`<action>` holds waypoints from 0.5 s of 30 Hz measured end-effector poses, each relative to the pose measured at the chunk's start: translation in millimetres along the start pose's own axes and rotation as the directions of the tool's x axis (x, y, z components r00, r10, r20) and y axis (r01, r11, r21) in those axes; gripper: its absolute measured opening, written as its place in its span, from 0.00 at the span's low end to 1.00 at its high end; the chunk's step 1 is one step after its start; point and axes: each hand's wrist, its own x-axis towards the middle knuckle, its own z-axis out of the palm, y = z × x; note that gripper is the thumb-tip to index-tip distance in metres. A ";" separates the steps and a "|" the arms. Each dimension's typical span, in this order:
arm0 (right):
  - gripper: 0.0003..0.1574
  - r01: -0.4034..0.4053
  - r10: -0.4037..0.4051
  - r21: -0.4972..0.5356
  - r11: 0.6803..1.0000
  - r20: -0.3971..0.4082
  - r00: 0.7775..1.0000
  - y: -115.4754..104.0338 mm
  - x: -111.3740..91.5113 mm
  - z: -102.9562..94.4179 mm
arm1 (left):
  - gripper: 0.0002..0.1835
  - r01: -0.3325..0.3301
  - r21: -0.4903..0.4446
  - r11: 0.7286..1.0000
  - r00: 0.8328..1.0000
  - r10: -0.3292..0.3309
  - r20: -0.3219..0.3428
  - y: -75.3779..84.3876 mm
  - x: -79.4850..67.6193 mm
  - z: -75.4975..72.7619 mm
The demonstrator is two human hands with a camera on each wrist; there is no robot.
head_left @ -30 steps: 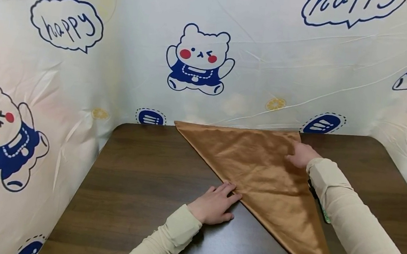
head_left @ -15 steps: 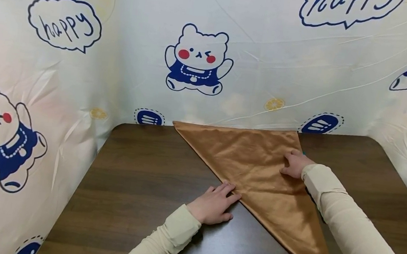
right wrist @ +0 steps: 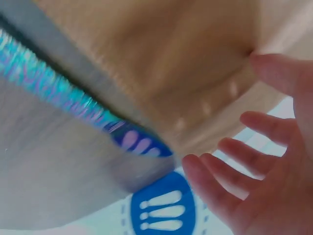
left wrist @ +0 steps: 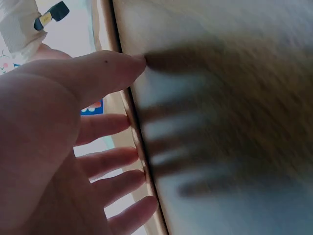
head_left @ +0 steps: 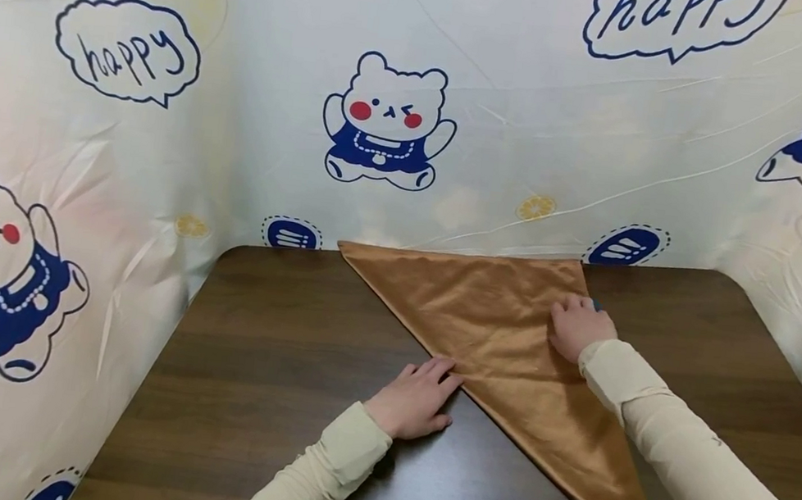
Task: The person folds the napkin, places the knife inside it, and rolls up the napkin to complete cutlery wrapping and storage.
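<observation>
A shiny bronze satin cloth (head_left: 512,320) lies on the table, folded into a long triangle with its slanting edge toward the left. On that edge my left hand (head_left: 414,396) rests with extended fingers; in the left wrist view its fingertips line up along the cloth's rim. My right hand (head_left: 580,328) touches the cloth near its right edge, fingers loosely bent and apart in the right wrist view. Beside that edge lies a long glittery teal strip with a blue, pink-spotted end (right wrist: 139,142). In the head view the right hand and forearm hide most of it.
The dark wood table (head_left: 272,334) has rounded far corners. Behind it and at both sides hangs a pale printed curtain (head_left: 486,152) with cartoon bears, reaching the back edge. In the left wrist view, a small black device (left wrist: 57,12) shows by the right sleeve.
My right hand has slid nearer to me along the cloth's right side, covering more of the teal strip. The left hand stays on the slanting edge, and the cloth keeps its shape.
</observation>
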 end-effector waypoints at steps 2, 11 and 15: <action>0.19 0.003 -0.004 -0.018 1.000 -0.026 1.000 -7.6 -3.8 -0.2 | 0.33 0.007 0.000 1.000 1.000 -0.007 -0.008 -1.8 0.1 1.2; 0.13 -0.026 0.025 -0.039 0.999 -0.024 0.999 -34.8 -28.0 0.2 | 0.32 0.101 0.023 0.995 0.994 -0.100 -0.038 -13.1 -5.4 0.3; 0.13 -0.053 0.054 -0.020 0.998 0.068 0.996 -45.2 -40.4 -8.2 | 0.30 0.097 0.015 0.995 0.994 -0.096 -0.049 -17.3 -5.0 0.2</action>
